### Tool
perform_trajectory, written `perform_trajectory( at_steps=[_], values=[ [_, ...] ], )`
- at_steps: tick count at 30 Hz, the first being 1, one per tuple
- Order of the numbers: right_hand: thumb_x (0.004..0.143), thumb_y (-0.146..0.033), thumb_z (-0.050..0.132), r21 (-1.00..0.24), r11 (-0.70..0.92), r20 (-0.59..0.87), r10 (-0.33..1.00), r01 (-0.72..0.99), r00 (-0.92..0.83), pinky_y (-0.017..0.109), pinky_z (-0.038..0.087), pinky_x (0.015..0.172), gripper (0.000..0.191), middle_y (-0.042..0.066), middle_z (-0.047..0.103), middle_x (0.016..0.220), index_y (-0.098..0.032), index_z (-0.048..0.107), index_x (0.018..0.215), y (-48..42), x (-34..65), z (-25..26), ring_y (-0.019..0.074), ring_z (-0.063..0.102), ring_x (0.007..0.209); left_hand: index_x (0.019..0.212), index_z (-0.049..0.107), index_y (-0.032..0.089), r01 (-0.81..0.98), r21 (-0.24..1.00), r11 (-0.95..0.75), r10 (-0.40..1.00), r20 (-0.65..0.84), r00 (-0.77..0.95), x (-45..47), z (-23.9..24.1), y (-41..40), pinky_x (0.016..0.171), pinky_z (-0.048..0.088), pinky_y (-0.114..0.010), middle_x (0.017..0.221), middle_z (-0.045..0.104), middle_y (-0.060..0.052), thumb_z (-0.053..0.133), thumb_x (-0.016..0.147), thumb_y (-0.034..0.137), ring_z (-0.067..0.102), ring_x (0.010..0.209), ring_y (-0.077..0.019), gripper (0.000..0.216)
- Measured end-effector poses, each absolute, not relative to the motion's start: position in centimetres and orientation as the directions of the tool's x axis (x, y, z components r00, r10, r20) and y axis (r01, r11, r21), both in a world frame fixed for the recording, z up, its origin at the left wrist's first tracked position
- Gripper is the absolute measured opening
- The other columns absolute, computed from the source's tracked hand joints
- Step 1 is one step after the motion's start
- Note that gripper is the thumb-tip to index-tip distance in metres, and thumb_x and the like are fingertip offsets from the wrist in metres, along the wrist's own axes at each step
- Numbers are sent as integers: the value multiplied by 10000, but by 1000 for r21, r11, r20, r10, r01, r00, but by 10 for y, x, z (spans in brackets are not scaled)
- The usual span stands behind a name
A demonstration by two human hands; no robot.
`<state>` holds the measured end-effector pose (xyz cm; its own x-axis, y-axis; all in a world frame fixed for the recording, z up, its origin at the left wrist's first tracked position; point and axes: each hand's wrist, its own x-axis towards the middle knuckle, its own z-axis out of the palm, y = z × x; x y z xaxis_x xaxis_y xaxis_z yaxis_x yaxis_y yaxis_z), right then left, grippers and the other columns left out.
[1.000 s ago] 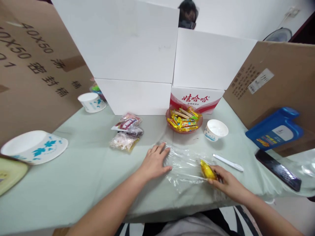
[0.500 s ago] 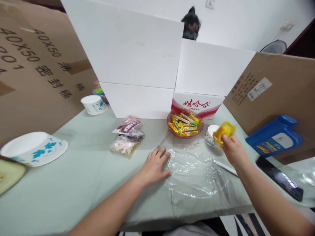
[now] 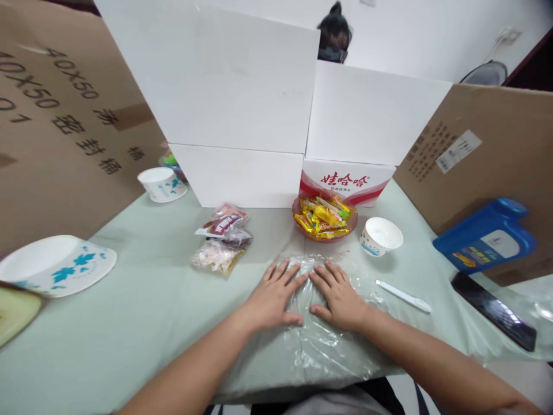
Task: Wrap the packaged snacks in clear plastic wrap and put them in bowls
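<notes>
Both hands lie flat on a clear plastic bag (image 3: 326,360) spread near the table's front edge. My left hand (image 3: 274,297) is open, fingers spread over the bag's left side. Just beside it, my right hand (image 3: 341,300) is open too, palm down on the plastic, holding nothing. Beyond them stands a reddish bowl (image 3: 298,223) heaped with yellow-wrapped snack sticks (image 3: 330,230). A crumpled yellow packet (image 3: 326,215) rests on top. To the right are a white paper cup (image 3: 380,236) and a white slim-handled tool (image 3: 406,297), perhaps a utility knife.
Several small snack packets (image 3: 222,239) lie at left of centre. Paper bowls (image 3: 82,268) stand far left. A blue bottle (image 3: 484,236) and a black phone (image 3: 495,311) are at right. White boxes (image 3: 237,86) and brown cardboard (image 3: 488,150) wall the table; a person's head (image 3: 334,37) shows behind.
My right hand has come down and left onto the plastic bag, letting go of the yellow packet, which now appears in the bowl. My left hand stays on the bag.
</notes>
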<state>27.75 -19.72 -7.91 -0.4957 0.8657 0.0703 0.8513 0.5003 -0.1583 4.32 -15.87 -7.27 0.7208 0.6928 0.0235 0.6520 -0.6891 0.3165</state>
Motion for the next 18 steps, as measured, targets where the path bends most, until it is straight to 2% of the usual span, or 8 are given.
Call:
perform_trajectory(
  at_steps=[2,4,7,9,14,16,18],
  values=[
    [777,-706,552,-140,426,-5,903,894,-431,600,197,1117,932,154,289,1555,-155,327,1494,-196,285,-79,423,136,1431,1474,339,307,669,296,-682,688,-50,724,42,-76,-158,1147,105,-589,1573,279,-86,707,641,691,138,1457,-391,989],
    [748,-751,538,-114,313,-61,945,943,-321,609,167,1122,1007,148,218,1583,-150,283,1513,-191,296,-75,438,85,1441,1481,327,311,689,281,-668,696,-94,712,41,-75,-157,1150,58,-596,1583,251,-82,682,640,724,102,1464,-392,1002],
    [788,-723,506,-68,127,-100,986,990,-133,593,195,1118,955,136,214,1584,-148,278,1516,-185,316,-67,442,122,1436,1485,322,309,701,276,-657,697,-131,705,41,-71,-157,1152,48,-595,1588,234,-85,674,634,739,86,1467,-391,1016],
    [816,-698,489,-49,61,-99,993,997,-65,554,234,1120,912,156,247,1570,-122,311,1501,-182,328,-65,415,186,1431,1482,329,309,701,282,-655,694,-145,706,41,-67,-157,1151,58,-596,1587,234,-91,687,625,733,90,1466,-390,1022],
    [856,-636,503,-94,98,2,995,991,-99,529,335,1079,788,232,379,1489,-83,438,1413,-184,352,-66,367,352,1375,1453,386,261,690,315,-651,706,-83,704,40,-62,-154,1139,109,-613,1575,246,-150,755,614,652,153,1456,-388,996],
    [884,-570,514,-138,154,123,983,978,-138,534,373,1052,645,222,458,1434,-106,527,1332,-190,359,-63,359,400,1343,1413,440,246,669,336,-663,714,14,700,38,-60,-153,1139,138,-603,1550,305,-149,753,663,591,206,1441,-376,882],
    [912,-502,510,-187,239,266,946,953,-185,534,386,1043,486,189,541,1357,-151,601,1236,-202,367,-56,336,442,1308,1332,521,233,631,360,-687,713,166,682,37,-55,-153,1139,183,-566,1497,393,-133,711,750,508,264,1415,-352,671]
  ],
)
